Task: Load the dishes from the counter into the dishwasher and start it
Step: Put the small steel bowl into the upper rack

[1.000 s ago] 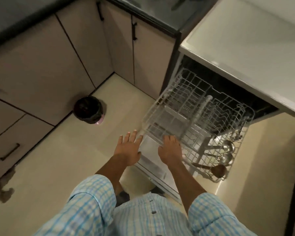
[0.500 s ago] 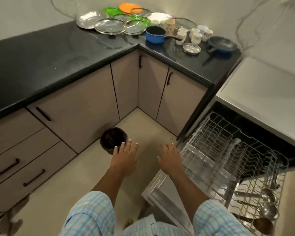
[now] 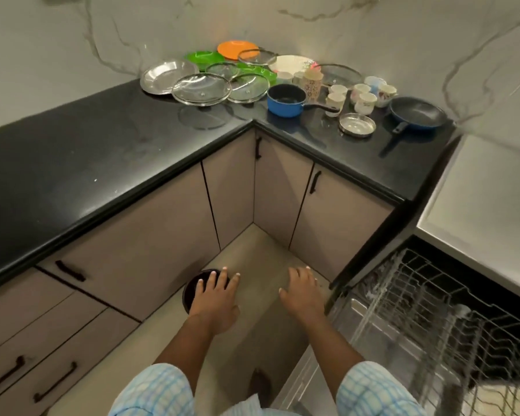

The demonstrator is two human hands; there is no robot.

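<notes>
Dishes crowd the far corner of the black counter (image 3: 72, 175): a steel plate (image 3: 167, 75), glass lids (image 3: 201, 88), green plates (image 3: 204, 59), an orange plate (image 3: 233, 48), a blue saucepan (image 3: 285, 100), several white cups (image 3: 365, 99), a small steel dish (image 3: 357, 124) and a blue frying pan (image 3: 418, 113). The dishwasher's wire rack (image 3: 433, 313) is pulled out at the lower right. My left hand (image 3: 215, 298) and my right hand (image 3: 302, 291) hover empty over the floor, fingers spread, left of the rack.
A small dark bin (image 3: 192, 291) stands on the floor under my left hand. Beige cabinets (image 3: 150, 235) with black handles run below the counter. The dishwasher's white top (image 3: 487, 211) lies at the right.
My view rose from the rack to the counter corner. My right hand left the rack's front edge, and both hands now hang over the floor.
</notes>
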